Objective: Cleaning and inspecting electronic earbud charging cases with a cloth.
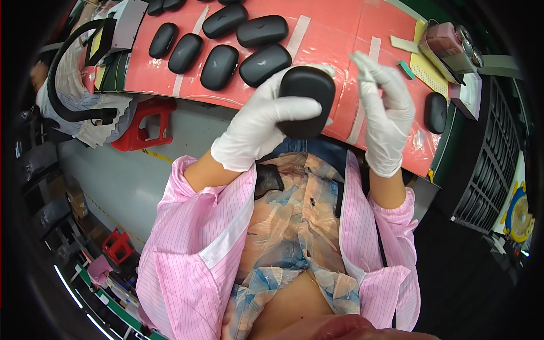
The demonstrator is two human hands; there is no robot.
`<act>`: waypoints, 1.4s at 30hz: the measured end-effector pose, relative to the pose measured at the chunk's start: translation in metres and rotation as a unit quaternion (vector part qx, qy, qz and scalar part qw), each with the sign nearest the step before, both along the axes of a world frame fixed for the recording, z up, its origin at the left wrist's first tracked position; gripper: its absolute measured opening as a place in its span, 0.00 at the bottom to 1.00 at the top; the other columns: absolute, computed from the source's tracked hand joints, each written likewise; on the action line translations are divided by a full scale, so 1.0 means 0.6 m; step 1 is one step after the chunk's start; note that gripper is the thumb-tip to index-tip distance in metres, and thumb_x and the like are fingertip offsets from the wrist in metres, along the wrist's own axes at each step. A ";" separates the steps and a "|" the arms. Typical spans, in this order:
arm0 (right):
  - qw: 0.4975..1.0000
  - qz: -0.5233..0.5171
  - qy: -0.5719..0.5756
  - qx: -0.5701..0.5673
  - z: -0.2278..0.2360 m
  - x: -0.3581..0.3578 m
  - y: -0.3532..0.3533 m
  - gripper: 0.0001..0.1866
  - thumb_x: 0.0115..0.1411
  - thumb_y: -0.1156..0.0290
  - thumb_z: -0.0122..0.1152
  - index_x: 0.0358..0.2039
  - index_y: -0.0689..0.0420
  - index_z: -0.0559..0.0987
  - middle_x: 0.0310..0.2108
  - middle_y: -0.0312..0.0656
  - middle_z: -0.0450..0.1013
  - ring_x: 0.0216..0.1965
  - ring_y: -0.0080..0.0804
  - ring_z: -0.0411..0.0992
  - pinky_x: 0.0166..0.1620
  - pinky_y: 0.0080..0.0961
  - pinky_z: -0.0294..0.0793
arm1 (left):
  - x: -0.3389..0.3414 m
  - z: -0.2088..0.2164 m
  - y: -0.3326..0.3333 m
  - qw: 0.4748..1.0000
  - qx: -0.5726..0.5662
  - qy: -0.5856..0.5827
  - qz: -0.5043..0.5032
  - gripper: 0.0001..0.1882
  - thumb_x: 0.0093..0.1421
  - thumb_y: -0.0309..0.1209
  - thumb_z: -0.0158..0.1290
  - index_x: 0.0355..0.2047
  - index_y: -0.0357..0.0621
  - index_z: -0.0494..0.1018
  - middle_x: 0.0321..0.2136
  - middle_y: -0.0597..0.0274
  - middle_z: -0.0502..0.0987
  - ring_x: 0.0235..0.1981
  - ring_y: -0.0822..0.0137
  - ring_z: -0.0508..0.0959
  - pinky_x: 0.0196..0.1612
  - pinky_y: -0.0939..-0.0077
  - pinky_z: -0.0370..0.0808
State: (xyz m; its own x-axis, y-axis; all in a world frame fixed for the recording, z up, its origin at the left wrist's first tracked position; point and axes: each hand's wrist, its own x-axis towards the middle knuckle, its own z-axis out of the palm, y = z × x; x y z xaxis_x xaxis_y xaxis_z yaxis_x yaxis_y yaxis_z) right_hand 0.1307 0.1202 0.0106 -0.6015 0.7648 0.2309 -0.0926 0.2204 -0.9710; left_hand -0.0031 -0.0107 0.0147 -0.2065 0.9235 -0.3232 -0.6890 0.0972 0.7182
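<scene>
My left hand [255, 124], in a white glove, grips a black rounded case [307, 96] over the near edge of the table. Its thumb lies across the smooth face of the case, and the other fingers go behind it. To the right, apart from the case, my gloved right hand [388, 113] is raised with its fingers bent and loosely apart. I see nothing in it. Beyond my left hand several similar black cases [219, 67] lie on the red table cover [340, 42], some with a small mark on top.
One black case [436, 113] lies near the table's right end, by a small green block [406, 69]. A pink container [445, 45] stands at the back right. A black curved tube [54, 85] and a red stool [148, 127] are at the left. A black rack [492, 158] rises at the right.
</scene>
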 end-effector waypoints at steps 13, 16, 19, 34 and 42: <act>0.931 0.123 -0.009 0.344 -0.066 0.021 -0.064 0.22 0.40 0.86 0.61 0.38 0.54 0.83 0.27 0.36 0.71 0.27 0.33 0.68 0.32 0.26 0.67 | 0.004 -0.029 0.013 0.956 0.122 -0.230 0.135 0.24 0.68 0.48 0.43 0.53 0.41 0.67 0.45 0.59 0.76 0.45 0.63 0.77 0.51 0.61 0.75; 0.947 0.085 0.059 0.305 -0.066 0.032 -0.052 0.18 0.46 0.87 0.59 0.39 0.58 0.82 0.30 0.37 0.72 0.30 0.30 0.69 0.35 0.25 0.68 | 0.003 -0.017 0.015 0.974 0.035 -0.150 0.163 0.22 0.69 0.45 0.42 0.52 0.41 0.68 0.43 0.63 0.76 0.45 0.66 0.77 0.49 0.65 0.76; 0.979 -0.015 0.005 0.202 -0.045 0.039 -0.015 0.16 0.53 0.87 0.54 0.41 0.61 0.81 0.33 0.37 0.74 0.33 0.28 0.71 0.39 0.23 0.72 | -0.008 -0.021 0.023 0.970 0.031 -0.202 0.136 0.26 0.66 0.48 0.44 0.52 0.38 0.67 0.41 0.58 0.74 0.38 0.66 0.74 0.39 0.71 0.74; 0.899 0.188 -0.028 0.394 -0.001 -0.010 -0.012 0.26 0.39 0.84 0.57 0.42 0.54 0.83 0.25 0.36 0.69 0.29 0.34 0.69 0.33 0.30 0.68 | 0.013 -0.003 0.038 0.965 -0.008 -0.253 0.073 0.40 0.65 0.61 0.34 0.57 0.34 0.62 0.59 0.47 0.66 0.59 0.54 0.68 0.62 0.55 0.65; 0.957 0.032 0.048 0.285 -0.011 0.013 0.043 0.24 0.40 0.84 0.58 0.41 0.53 0.82 0.25 0.37 0.68 0.26 0.35 0.68 0.29 0.29 0.67 | 0.021 -0.014 0.059 0.934 0.057 -0.352 -0.004 0.50 0.59 0.66 0.39 0.65 0.31 0.51 0.65 0.43 0.55 0.67 0.52 0.57 0.68 0.58 0.53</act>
